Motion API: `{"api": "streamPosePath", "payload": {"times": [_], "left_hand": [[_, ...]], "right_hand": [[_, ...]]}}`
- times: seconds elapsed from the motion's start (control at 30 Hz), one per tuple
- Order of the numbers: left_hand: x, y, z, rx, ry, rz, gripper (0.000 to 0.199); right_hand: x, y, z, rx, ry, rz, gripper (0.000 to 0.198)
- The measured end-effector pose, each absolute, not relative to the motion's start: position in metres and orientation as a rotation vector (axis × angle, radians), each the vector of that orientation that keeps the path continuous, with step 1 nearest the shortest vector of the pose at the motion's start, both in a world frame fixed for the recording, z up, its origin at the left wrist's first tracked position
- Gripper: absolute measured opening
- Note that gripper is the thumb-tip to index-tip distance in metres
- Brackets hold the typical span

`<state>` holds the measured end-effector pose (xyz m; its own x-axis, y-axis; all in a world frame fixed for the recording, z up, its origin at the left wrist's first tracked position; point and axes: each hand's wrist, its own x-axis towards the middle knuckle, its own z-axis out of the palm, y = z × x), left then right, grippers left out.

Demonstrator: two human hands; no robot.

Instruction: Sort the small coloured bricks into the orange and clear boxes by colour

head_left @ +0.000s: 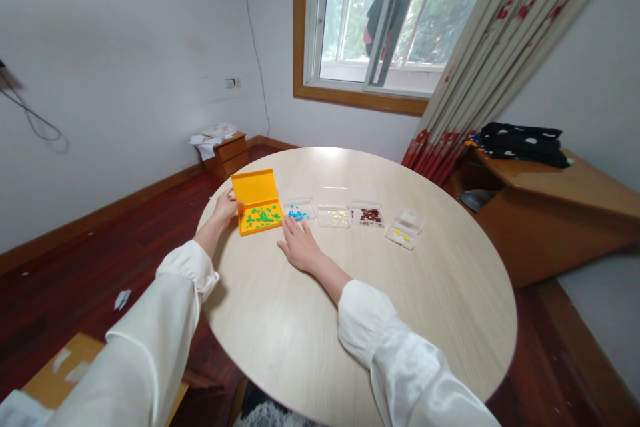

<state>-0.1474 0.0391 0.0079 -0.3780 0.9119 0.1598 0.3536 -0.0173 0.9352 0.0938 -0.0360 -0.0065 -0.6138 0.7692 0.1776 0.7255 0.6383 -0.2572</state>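
My left hand (227,208) grips the left side of an open yellow plastic box (254,188), its thumb at the hinge side and the other fingers partly hidden. Small green pieces (264,216) lie scattered in the box's lower half. My right hand (301,244) rests with fingers stretched out, just right of the yellow box's near corner and in front of a clear case (306,213). Its fingertips reach that case's near edge; whether they touch it I cannot tell. Inside are small blue pieces (297,214).
Rightward stand open clear cases: one with pale yellow pieces (339,218), one with dark brown pieces (371,216), one with bright yellow pieces (401,236). All sit on a round wooden table (360,320). A wooden cabinet (540,207) stands right, a small drawer unit (233,155) behind left.
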Motion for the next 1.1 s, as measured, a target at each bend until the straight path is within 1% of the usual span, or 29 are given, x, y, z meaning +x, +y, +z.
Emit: {"api": "streamPosePath", "payload": {"times": [0.07, 0.17, 0.27, 0.33, 0.37, 0.43, 0.5, 0.57, 0.6, 0.67, 0.73, 0.8, 0.87, 0.97, 1.0, 1.07, 1.1], "left_hand": [[-0.152, 0.03, 0.008, 1.253, 1.569, 1.436, 0.049], [-0.166, 0.012, 0.016, 1.2, 1.404, 1.334, 0.036], [-0.182, -0.005, 0.033, 1.32, 1.485, 1.2, 0.03], [-0.186, -0.012, 0.045, 1.469, 1.603, 1.142, 0.029], [-0.183, -0.015, 0.051, 1.582, 1.657, 1.095, 0.032], [-0.169, -0.018, 0.057, 1.873, 1.725, 0.918, 0.045], [-0.146, -0.019, 0.055, 2.145, 1.805, 0.658, 0.066], [-0.122, -0.02, 0.044, 2.307, 1.888, 0.407, 0.083], [-0.112, -0.021, 0.037, 2.351, 1.899, 0.308, 0.085], [-0.099, -0.023, 0.024, 2.451, 1.912, 0.201, 0.079], [-0.095, -0.024, 0.014, 2.523, 1.957, 0.175, 0.07], [-0.097, -0.024, 0.009, 2.548, 1.987, 0.175, 0.063], [-0.1, -0.024, 0.008, 2.544, 2.003, 0.177, 0.061], [-0.104, -0.023, 0.009, 2.538, 2.018, 0.183, 0.061], [-0.104, -0.023, 0.01, 2.538, 2.017, 0.187, 0.061], [-0.105, -0.023, 0.011, 2.531, 2.006, 0.192, 0.065], [-0.104, -0.024, 0.012, 2.518, 2.009, 0.195, 0.068]], "right_hand": [[0.095, -0.04, -0.008, -1.172, -2.573, 0.243, 0.057], [0.101, -0.042, -0.011, -1.146, -2.445, 0.261, 0.056], [0.113, -0.036, -0.008, -1.19, -2.242, 0.274, 0.058], [0.124, -0.025, 0.001, -1.227, -2.168, 0.24, 0.066], [0.129, -0.018, 0.009, -1.239, -2.171, 0.206, 0.073], [0.137, 0.002, 0.025, -1.255, -2.244, 0.111, 0.095], [0.139, 0.025, 0.041, -1.217, -2.42, 0.011, 0.116], [0.137, 0.049, 0.053, -1.158, -2.587, -0.069, 0.128], [0.134, 0.06, 0.057, -1.145, -2.65, -0.088, 0.131], [0.128, 0.077, 0.062, -1.144, -2.736, -0.089, 0.133], [0.124, 0.086, 0.064, -1.123, -2.794, -0.073, 0.129], [0.121, 0.085, 0.065, -1.069, -2.813, -0.07, 0.121], [0.121, 0.074, 0.063, -1.015, -2.788, -0.095, 0.105], [0.124, 0.05, 0.051, -0.986, -2.725, -0.163, 0.068], [0.125, 0.041, 0.045, -0.997, -2.714, -0.173, 0.059], [0.126, 0.026, 0.032, -1.033, -2.738, -0.15, 0.049], [0.126, 0.019, 0.026, -1.063, -2.746, -0.129, 0.05]]}}
